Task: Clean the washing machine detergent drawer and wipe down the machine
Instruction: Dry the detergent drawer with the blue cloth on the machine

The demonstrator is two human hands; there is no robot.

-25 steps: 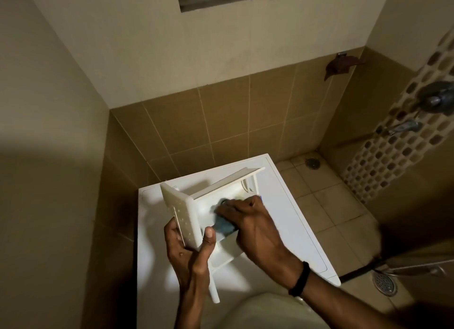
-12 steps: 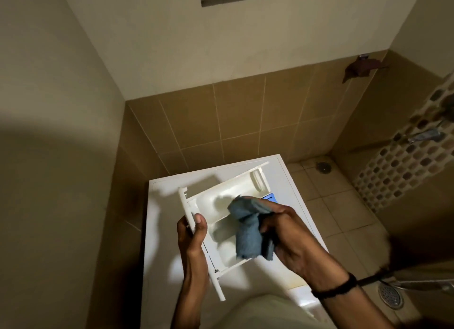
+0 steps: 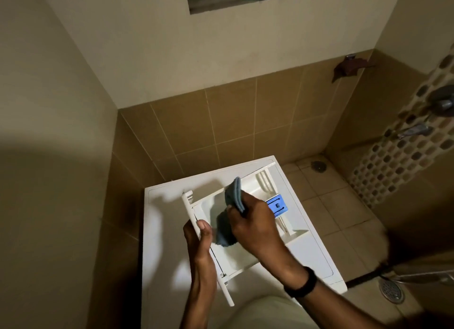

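left grip (image 3: 199,240) holds the detergent drawer (image 3: 207,206) by its front edge while right grip (image 3: 255,228) clutches a blue cloth (image 3: 235,193) inside it.

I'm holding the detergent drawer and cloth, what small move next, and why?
Probably sweep the cloth along the large compartment's floor: the right hand grips it bunched inside there, and the left hand steadies the drawer by its front panel.

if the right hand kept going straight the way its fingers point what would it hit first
Probably the inside wall of the detergent drawer, behind its front panel, near the left hand. The right hand grips the blue cloth; depth is unclear.
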